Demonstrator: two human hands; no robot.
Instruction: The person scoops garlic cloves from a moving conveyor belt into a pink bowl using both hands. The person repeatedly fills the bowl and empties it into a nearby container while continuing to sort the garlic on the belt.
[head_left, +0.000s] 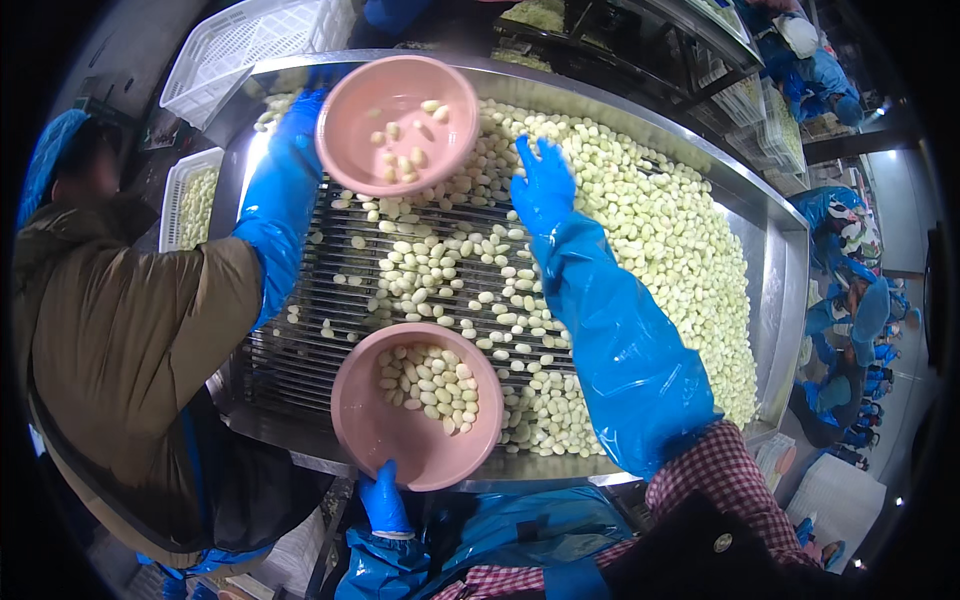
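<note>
My left hand (385, 496), in a blue glove, grips the near rim of a pink plastic bowl (417, 454). Pale green oval pieces, like peeled fruit or beans, lie in that bowl. Above the slatted metal sorting table (281, 367), my right hand (543, 184), also gloved in blue, is spread with its fingers apart beside a large heap of the same pieces (660, 247). Nothing shows in its grasp. A second pink bowl (397, 169) with a few pieces is at the table's far side, by a co-worker's gloved arm.
A co-worker in a brown jacket (135, 300) stands close at the left. Beyond the table's left end are a white plastic crate (255, 52) and a smaller crate of pieces (171, 196). The table has a raised metal rim (787, 300). Racks and several people are at the right.
</note>
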